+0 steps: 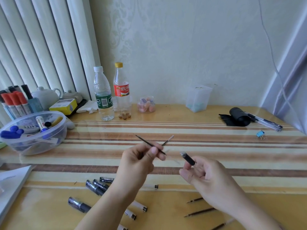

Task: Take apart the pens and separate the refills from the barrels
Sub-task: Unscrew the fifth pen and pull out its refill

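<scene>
Two thin dark refills (150, 144) cross in the pinch of the left hand (138, 161), held above the striped table (216, 146). One runs from far left down to near right, its tip ending just past the fingers; the other slants up to the far right and ends in a pale tail. Right of them, apart from that near tip, the right hand (207, 176) grips a short black barrel piece with a clear end (188, 158) between thumb and fingertips, its long axis tilted so the clear end points far left toward the refills. By my reading, the pen is already apart and the parts now need setting down. Loose refills on the near right (200, 211) lie under the right forearm, long axes roughly left to right, so that pile is across from the left hand. Black and clear barrel sections (96, 188) lie scattered near left, beneath the left forearm, nearer to the left hand than to the barrel-holding right one.
</scene>
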Demonstrator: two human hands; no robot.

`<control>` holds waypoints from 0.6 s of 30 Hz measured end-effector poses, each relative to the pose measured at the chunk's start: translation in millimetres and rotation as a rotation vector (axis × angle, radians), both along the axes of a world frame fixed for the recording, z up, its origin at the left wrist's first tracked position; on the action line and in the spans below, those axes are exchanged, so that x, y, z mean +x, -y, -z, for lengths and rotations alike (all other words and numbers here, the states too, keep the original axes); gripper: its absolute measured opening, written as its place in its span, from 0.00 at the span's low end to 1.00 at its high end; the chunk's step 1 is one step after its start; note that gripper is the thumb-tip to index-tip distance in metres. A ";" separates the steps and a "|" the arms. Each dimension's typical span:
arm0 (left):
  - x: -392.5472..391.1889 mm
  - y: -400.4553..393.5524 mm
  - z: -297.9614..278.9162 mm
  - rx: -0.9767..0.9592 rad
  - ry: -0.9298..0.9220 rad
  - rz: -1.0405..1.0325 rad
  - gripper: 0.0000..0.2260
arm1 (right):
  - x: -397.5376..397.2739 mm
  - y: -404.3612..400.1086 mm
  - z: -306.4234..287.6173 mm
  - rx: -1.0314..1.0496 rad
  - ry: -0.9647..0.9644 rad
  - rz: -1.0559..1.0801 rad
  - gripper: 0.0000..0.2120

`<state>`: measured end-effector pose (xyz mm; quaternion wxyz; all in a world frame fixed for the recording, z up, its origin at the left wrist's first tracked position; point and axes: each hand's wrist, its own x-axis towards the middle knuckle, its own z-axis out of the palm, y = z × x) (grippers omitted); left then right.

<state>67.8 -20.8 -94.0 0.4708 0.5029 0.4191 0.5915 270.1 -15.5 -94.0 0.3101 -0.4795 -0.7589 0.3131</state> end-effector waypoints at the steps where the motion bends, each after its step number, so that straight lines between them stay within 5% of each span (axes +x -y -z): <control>1: -2.4 -1.9 -0.8 -0.031 0.119 -0.026 0.07 | 1.5 0.2 -0.8 0.022 0.010 0.006 0.13; 5: -11.1 -5.8 -1.1 -0.129 0.403 -0.023 0.09 | 7.2 -0.7 1.1 0.103 0.141 0.049 0.25; 18: -8.3 -6.1 2.0 -0.178 0.439 0.052 0.07 | 2.3 3.8 -0.1 0.155 0.203 0.022 0.27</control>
